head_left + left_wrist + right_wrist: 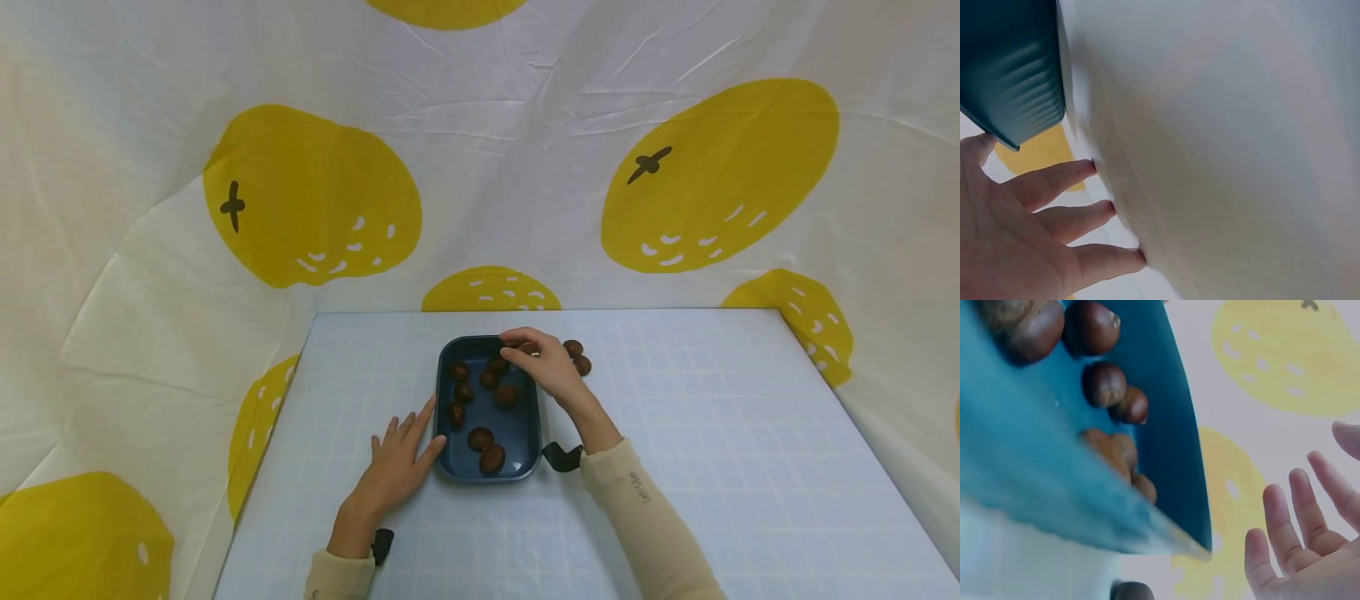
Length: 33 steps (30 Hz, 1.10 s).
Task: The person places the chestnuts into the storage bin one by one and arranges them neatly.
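Observation:
A dark blue rectangular tray (pixel 487 479) holds several brown chestnuts (pixel 481 438). My left hand (pixel 397 467) lies at its left side with fingers spread; index finger and thumb touch the tray's edge. In the left wrist view, the other fingertips (pixel 1127 257) rest on the table. My right hand (pixel 551 367) hovers over the tray's far right corner, thumb and fingers apart. A brown chestnut (pixel 528 348) shows partly beneath its fingers in the head view. The right wrist view shows that hand (pixel 1316 544) with loosely bent fingers and nothing in the palm.
A few loose chestnuts (pixel 582 365) lie on the table right of the tray, partly behind my right hand. The table (pixel 712 433) wears a pale checked cover. Behind and at the sides hangs a white cloth (pixel 510 208) with yellow fruit shapes.

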Available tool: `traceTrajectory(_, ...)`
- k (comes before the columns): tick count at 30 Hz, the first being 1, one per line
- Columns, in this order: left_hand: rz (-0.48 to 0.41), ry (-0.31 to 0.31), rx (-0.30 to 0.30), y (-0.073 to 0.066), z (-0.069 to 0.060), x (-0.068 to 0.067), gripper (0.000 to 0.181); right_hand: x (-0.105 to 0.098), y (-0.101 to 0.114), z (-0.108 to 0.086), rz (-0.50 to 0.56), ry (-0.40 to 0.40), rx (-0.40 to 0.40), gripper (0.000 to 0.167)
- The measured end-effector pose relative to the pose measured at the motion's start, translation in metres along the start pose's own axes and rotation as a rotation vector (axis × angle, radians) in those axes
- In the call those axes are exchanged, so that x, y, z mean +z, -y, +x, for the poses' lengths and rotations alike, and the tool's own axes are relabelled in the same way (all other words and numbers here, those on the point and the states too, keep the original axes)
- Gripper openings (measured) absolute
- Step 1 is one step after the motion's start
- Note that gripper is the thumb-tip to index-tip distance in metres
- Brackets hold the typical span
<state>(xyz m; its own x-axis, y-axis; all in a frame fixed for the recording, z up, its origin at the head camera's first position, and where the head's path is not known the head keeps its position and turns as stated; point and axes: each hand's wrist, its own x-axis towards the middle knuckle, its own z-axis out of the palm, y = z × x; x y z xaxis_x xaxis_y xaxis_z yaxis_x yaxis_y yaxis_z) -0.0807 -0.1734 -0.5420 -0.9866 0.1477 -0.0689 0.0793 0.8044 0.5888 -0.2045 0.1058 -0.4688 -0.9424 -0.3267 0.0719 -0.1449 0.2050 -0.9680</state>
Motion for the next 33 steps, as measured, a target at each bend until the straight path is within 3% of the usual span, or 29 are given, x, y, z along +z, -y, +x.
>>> traceTrajectory(19,-0.008,0.02,-0.006,-0.001,0.001,-0.002,0.069,-0.058,-0.031,-0.021,-0.069,-0.159,0.025,0.032)
traceTrajectory(33,-0.019,0.014,-0.01,0.001,0.0,0.0,0.068,-0.09,-0.073,-0.029,-0.136,-0.248,0.149,0.038)
